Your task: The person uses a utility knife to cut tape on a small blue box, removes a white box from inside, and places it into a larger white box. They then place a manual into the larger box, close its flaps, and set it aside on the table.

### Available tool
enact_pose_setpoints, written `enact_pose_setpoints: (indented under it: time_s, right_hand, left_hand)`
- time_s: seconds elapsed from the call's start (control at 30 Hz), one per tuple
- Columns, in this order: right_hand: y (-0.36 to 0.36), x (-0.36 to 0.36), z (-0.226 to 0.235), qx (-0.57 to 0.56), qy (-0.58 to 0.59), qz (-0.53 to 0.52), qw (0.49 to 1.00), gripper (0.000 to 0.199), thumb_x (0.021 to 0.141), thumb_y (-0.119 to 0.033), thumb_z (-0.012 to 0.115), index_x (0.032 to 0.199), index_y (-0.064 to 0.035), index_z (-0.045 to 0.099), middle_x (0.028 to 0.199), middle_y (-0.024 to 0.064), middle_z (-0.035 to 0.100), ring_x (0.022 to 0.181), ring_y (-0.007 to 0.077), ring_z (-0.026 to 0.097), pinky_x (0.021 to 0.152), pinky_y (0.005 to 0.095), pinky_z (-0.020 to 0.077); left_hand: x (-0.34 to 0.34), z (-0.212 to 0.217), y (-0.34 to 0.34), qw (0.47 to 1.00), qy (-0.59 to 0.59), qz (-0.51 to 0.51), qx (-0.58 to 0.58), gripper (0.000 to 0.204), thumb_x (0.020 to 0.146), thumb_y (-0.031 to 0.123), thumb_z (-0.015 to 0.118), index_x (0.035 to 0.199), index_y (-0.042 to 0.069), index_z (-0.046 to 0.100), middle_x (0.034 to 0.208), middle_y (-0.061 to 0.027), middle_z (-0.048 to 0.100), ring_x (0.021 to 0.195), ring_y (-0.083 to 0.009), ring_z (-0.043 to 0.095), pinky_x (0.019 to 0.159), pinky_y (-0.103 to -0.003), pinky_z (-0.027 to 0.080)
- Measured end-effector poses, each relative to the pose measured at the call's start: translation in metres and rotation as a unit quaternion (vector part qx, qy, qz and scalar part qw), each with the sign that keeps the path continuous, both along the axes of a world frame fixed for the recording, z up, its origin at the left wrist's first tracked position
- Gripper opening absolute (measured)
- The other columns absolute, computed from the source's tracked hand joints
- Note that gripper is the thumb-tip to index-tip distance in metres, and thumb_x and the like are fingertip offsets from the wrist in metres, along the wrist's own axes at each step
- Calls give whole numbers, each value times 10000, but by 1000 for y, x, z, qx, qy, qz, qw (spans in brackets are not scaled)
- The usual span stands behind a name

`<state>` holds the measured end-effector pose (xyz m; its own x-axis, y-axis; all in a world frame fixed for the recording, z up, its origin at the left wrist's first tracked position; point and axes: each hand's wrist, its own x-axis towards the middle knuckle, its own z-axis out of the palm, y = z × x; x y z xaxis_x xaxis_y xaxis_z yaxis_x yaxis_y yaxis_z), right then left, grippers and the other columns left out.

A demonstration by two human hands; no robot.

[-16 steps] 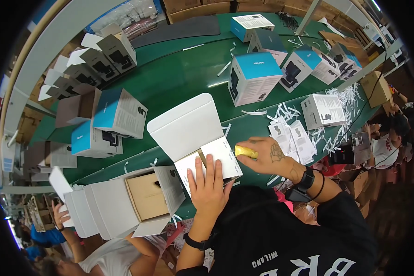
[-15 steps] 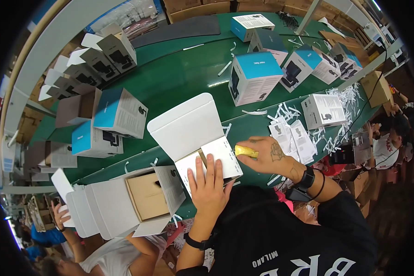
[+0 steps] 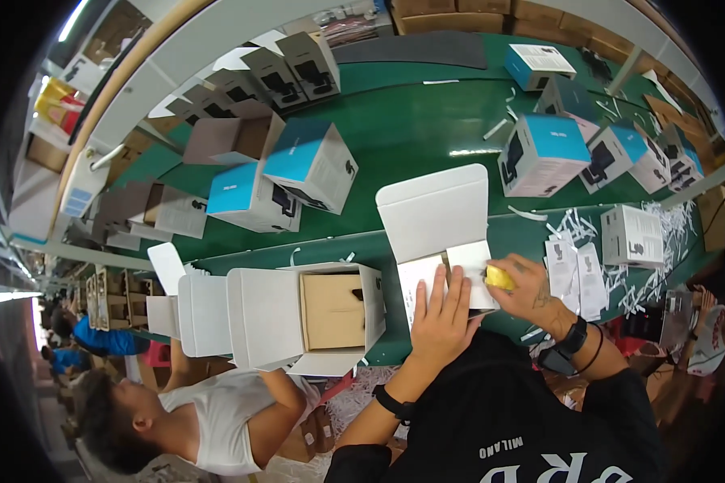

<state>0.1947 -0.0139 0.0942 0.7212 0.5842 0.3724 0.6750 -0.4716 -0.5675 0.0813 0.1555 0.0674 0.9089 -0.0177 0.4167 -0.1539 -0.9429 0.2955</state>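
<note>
In front of me a white carton (image 3: 437,211) stands with its long lid raised and its two inner flaps folded inward. My left hand (image 3: 445,326) lies flat on those flaps, fingers stretched out and slightly apart. At the carton's right edge, my right hand (image 3: 530,296) is closed round a small yellow object (image 3: 500,278); the fingers hide part of it, so its kind is unclear. Left of my hands is another open white box (image 3: 263,315), its flaps spread and a brown cardboard insert (image 3: 333,312) inside.
Blue-topped boxes (image 3: 544,153) stand at the back right, and more blue-topped boxes (image 3: 312,163) at the left. Printed leaflets (image 3: 577,278) and white paper strips (image 3: 570,225) lie right of my hand on the green table (image 3: 411,121). A person in white (image 3: 217,419) is at the lower left.
The view has swung left, so everything sits further right in it. My left hand remains on the flaps; my right hand still holds the yellow object by the carton's edge.
</note>
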Motion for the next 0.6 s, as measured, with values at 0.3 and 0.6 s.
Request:
enact_pose_setpoints:
  time_s: [0.3, 0.6]
  right_hand:
    - [-66, -10, -32, 294, 374, -132, 870, 126, 864, -95, 735, 928, -63, 631, 683, -16, 584, 595, 103, 568, 519, 267, 431]
    - [-42, 11, 25, -4, 188, -104, 977, 254, 861, -114, 734, 1083, -28, 645, 816, 84, 653, 718, 177, 668, 649, 308, 537]
  left_hand:
    - [-4, -15, 10, 995, -93, -26, 6, 496, 831, 331, 778, 1208, 22, 689, 1367, -140, 636, 1314, -330, 576, 1089, -462, 427]
    - [-4, -20, 18, 979, -190, -72, 9, 301, 833, 199, 764, 1065, 10, 728, 1216, -130, 712, 1180, -294, 666, 1022, -431, 491]
